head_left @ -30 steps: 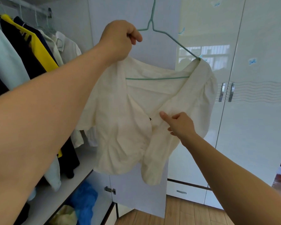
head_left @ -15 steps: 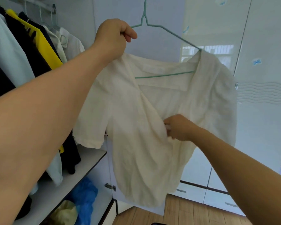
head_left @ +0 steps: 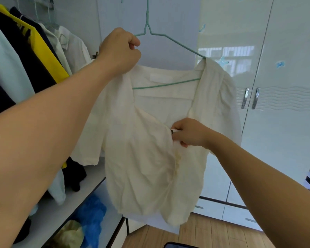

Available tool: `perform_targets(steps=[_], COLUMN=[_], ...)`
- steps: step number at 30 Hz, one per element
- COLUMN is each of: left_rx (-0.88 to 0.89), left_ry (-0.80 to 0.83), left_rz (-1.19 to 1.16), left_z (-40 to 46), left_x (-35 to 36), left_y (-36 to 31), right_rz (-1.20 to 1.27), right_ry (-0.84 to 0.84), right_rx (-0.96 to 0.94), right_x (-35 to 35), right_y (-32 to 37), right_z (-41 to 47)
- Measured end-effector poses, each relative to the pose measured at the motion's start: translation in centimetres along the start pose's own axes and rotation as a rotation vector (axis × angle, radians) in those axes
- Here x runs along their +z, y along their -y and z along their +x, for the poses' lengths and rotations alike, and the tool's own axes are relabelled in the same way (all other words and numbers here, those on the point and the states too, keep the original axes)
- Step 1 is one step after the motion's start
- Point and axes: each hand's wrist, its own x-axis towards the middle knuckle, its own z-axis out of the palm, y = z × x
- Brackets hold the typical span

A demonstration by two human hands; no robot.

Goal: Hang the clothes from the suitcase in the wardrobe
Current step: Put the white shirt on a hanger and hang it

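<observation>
A cream short-sleeved blouse [head_left: 140, 158] hangs on a mint green wire hanger [head_left: 170, 40] held up in front of the wardrobe. My left hand [head_left: 119, 52] grips the hanger's left shoulder together with the blouse's left shoulder. My right hand [head_left: 188, 133] pinches the blouse's front edge at mid-chest, by a small dark button. The hanger's hook runs out of the top of the view. The open wardrobe section [head_left: 79, 24] lies to the left, with its rail [head_left: 43, 2] at the top.
Hung clothes fill the rail at left: a yellow garment [head_left: 47, 56], dark ones and white shirts [head_left: 75, 49]. A white shelf [head_left: 75, 196] runs below them, with a blue bag [head_left: 91, 213] underneath. Closed glossy wardrobe doors with handles [head_left: 250, 98] stand at right. Wooden floor [head_left: 213, 235] lies below.
The blouse front has been drawn together and my right hand has moved right and slightly down, now pinching the edge by the button. The hanger has dropped lower in view.
</observation>
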Motion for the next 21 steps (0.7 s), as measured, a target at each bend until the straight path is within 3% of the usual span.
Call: perform_targets(steps=[3,8,10,13,18,21], left_rx=[-0.045,-0.125,-0.135,-0.144,-0.201,-0.219], left_ry=[0.036,0.043,0.064,0.110,0.231,0.367], left_rz=[0.023,0.035,0.057,0.027,-0.237,-0.254], left_z=[-0.5,-0.6,-0.8,-1.5,-4.9,-8.2], left_x=[0.4,0.6,0.8,1.3,2.9,4.7], left_y=[0.8,1.8,2.0,1.9,1.1,0.2], right_rz=[0.075,0.277,0.205,0.145,0.454,0.590], right_ry=[0.011,0.200,0.225,0.113,-0.124,-0.205], right_rx=[0.031,0.054,0.017,0.011,0.125,0.202], right_x=[-0.2,-0.6,-0.5,0.2,0.2,-0.2], right_y=[0.4,0.3,0.3,0.6,0.9,1.2], right_z=[0.1,0.3,0.3,0.6,1.7,2.3])
